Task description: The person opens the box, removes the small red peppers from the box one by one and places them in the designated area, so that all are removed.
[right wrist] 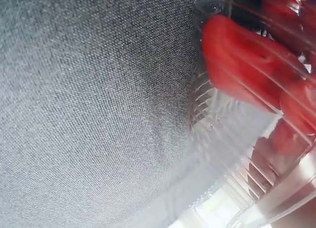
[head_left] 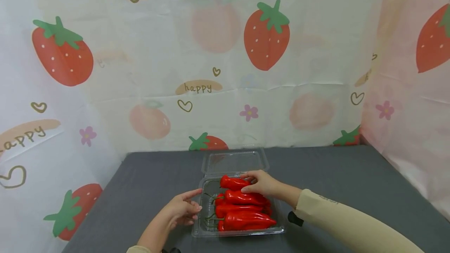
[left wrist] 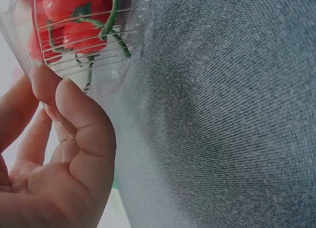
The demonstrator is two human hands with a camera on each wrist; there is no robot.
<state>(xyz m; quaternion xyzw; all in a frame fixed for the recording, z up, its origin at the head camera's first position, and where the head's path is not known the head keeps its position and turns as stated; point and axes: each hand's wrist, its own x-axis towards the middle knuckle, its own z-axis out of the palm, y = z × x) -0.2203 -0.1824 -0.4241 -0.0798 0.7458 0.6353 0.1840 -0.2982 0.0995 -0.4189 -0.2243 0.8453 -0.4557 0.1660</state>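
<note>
A clear plastic clamshell box [head_left: 207, 232] holds several long red peppers [head_left: 247, 220] with green stems, lying sideways in a stack. At the back of the box, my right hand [head_left: 261, 184] pinches a red pepper [head_left: 232, 183] between thumb and fingers. My left hand [head_left: 181, 210] is at the box's left side, its extended index finger reaching the rim. In the left wrist view, the fingertips of the left hand [left wrist: 74, 134] are right at the box's edge, and green stems [left wrist: 111, 20] show through the ribbed wall. Through the box wall, the right wrist view shows red peppers [right wrist: 247, 65].
The box's clear lid [head_left: 235, 162] lies folded back behind it on the grey cloth-covered table [head_left: 158, 179]. A fabric backdrop [head_left: 225, 116] printed with strawberries, hearts and flowers hangs behind and along both sides.
</note>
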